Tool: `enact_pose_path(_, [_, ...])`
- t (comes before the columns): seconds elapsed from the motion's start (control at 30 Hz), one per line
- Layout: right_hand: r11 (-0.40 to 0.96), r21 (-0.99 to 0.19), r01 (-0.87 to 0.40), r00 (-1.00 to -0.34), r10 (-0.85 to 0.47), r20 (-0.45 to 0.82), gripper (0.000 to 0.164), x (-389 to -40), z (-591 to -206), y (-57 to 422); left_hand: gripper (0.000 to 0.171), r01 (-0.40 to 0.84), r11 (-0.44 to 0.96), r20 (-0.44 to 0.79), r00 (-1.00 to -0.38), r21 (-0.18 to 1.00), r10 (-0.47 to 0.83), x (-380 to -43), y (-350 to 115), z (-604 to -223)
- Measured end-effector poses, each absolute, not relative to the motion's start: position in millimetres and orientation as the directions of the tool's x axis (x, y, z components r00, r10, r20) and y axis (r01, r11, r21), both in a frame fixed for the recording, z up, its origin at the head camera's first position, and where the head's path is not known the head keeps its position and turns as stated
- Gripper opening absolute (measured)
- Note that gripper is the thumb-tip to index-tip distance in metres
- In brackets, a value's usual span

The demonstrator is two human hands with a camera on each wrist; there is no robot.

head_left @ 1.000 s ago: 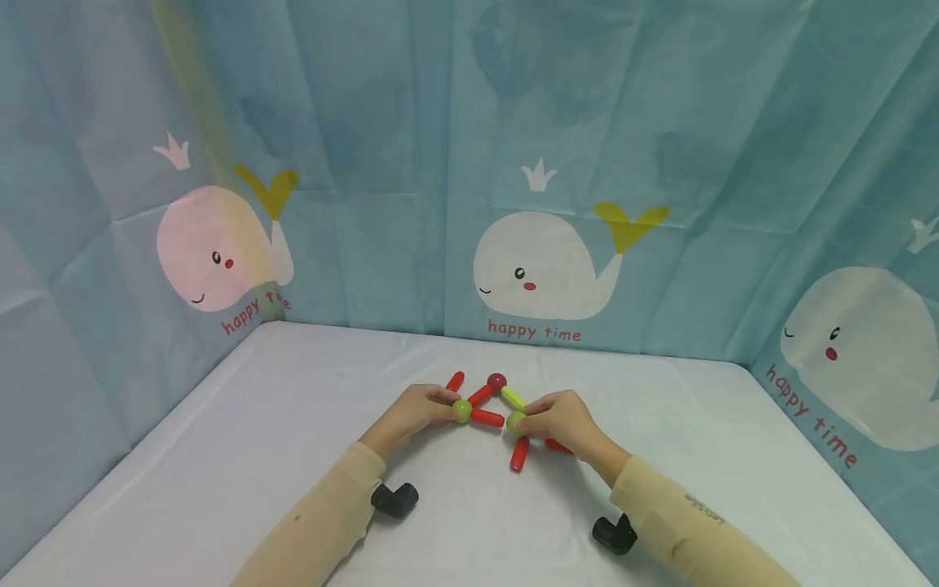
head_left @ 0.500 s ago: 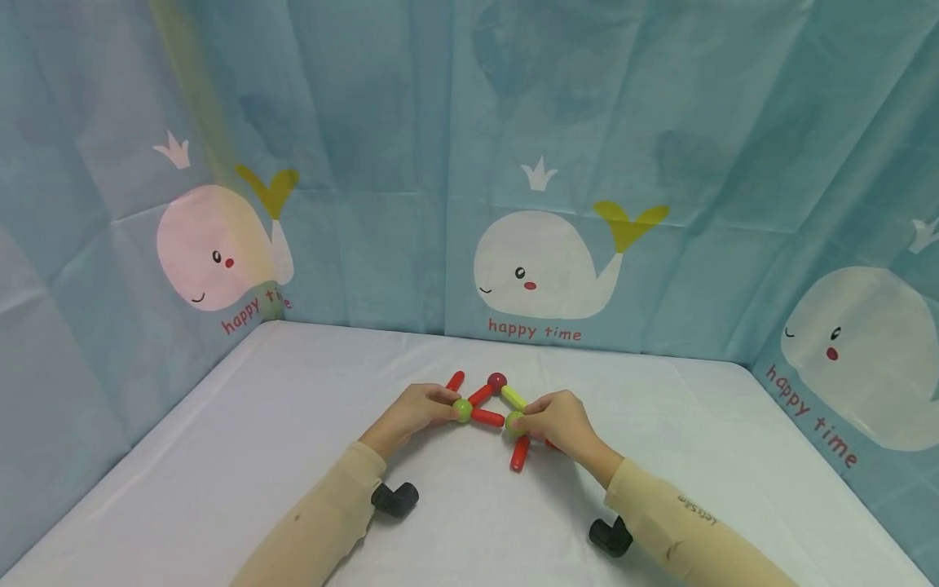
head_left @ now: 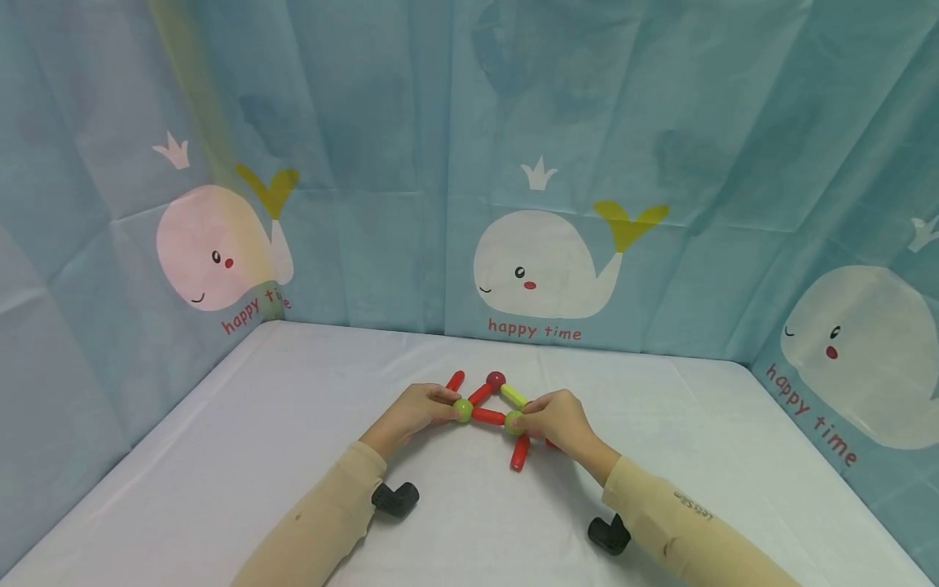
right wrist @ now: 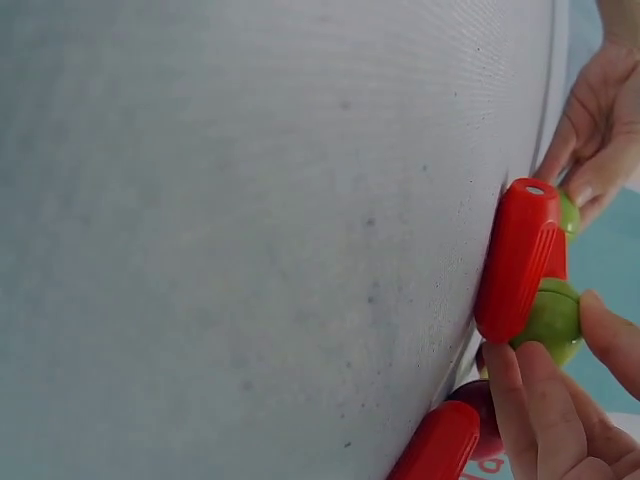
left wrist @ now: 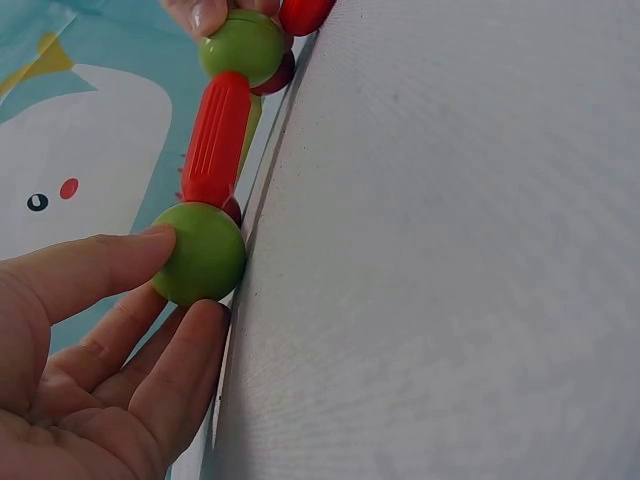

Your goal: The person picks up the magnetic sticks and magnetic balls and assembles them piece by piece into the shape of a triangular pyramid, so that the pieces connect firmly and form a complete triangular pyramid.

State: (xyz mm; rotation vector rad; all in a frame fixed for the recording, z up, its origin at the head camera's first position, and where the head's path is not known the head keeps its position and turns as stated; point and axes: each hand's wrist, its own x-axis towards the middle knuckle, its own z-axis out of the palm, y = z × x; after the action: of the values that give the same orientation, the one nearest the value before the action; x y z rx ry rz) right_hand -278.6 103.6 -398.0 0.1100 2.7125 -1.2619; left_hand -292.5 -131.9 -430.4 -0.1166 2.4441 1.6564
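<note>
My left hand [head_left: 416,410] pinches a green ball [head_left: 463,410] between thumb and fingertips. My right hand [head_left: 563,417] pinches a second green ball [head_left: 513,422]. Between the two balls lies a red magnetic rod [head_left: 487,417], touching both; the left wrist view shows this rod [left wrist: 216,140] end to end. Behind it, another red rod [head_left: 480,395] and a yellow rod [head_left: 514,396] meet at a dark red ball [head_left: 495,381], forming a triangle. From the right green ball a red rod [head_left: 519,454] points toward me. Right fingers partly hide the yellow rod's near end.
Beyond my left fingers one more red rod [head_left: 456,381] sticks out. Under my right hand, a red rod [right wrist: 440,442] meets a dark red ball [right wrist: 482,405]. A white cloth covers the table [head_left: 242,456]; a blue whale-print curtain [head_left: 381,163] stands behind and at the sides.
My right hand has shifted slightly left with its green ball, and the gap between that ball and the middle red rod has shut. My left hand has barely moved.
</note>
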Motion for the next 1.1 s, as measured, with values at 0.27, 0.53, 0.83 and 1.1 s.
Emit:
enact_pose_path(0.27, [0.629, -0.764, 0.141, -0.983, -0.002, -0.184, 0.027, -284, -396, 116, 0.032, -0.153, 0.389, -0.183, -0.982, 0.908, 0.041, -293, -132, -431])
enact_pose_path(0.53, [0.551, -0.821, 0.152, -0.986, 0.031, -0.162, 0.031, -293, -389, 137, 0.031, -0.173, 0.393, -0.198, -0.98, 0.903, 0.022, -292, -131, -430])
enact_pose_path(0.83, [0.527, -0.83, 0.182, -0.98, 0.024, -0.2, 0.033, -295, -393, 140, 0.031, -0.161, 0.404, -0.189, -0.982, 0.901, 0.029, -293, -132, -431])
enact_pose_path(1.1, [0.519, -0.835, 0.183, -0.98, 0.028, -0.198, 0.03, -294, -392, 136, 0.031, -0.168, 0.408, -0.194, -0.981, 0.897, 0.024, -293, -132, -431])
